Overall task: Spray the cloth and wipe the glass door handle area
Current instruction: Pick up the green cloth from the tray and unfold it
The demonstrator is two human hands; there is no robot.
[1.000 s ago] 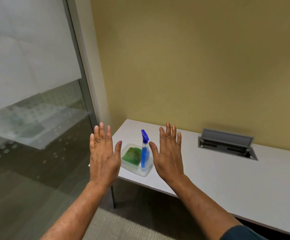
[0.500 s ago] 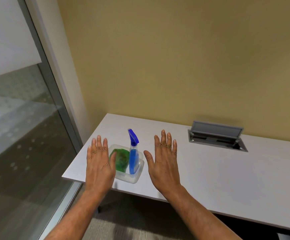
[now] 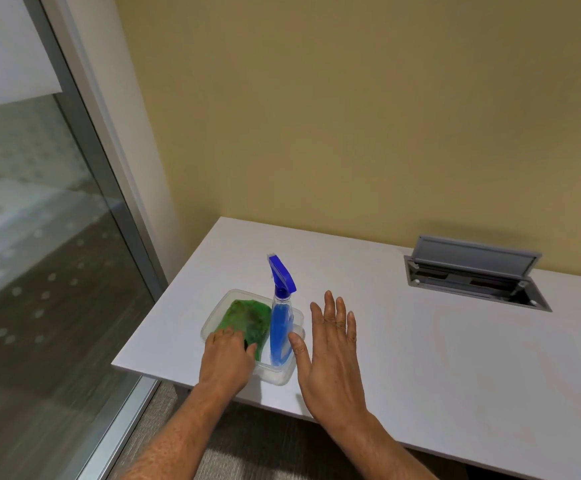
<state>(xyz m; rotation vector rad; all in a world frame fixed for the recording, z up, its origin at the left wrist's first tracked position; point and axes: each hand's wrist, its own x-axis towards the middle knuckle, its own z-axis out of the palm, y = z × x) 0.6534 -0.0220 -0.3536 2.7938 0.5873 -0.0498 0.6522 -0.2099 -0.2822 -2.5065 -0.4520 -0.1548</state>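
Observation:
A clear plastic tub [image 3: 283, 375] sits near the left corner of the white table [image 3: 455, 358]. Inside it lies a crumpled green cloth [image 3: 249, 318], and a spray bottle [image 3: 281, 336] with blue liquid and a blue trigger head stands upright beside it. My left hand [image 3: 226, 356] reaches into the tub with its fingers curled down onto the near edge of the cloth. My right hand [image 3: 332, 351] hovers flat and open just right of the bottle, its thumb close to the bottle's side. The glass door [image 3: 39, 254] fills the left; no handle shows.
A grey metal door frame [image 3: 102, 188] runs down the left beside a yellow wall [image 3: 351, 116]. An open grey cable box [image 3: 472, 271] is set into the table at the back right. Grey carpet lies below the table edge.
My view has dropped and moved closer to the table. My left hand has gone from hovering open into the tub onto the green cloth. My right hand has drawn in beside the bottle.

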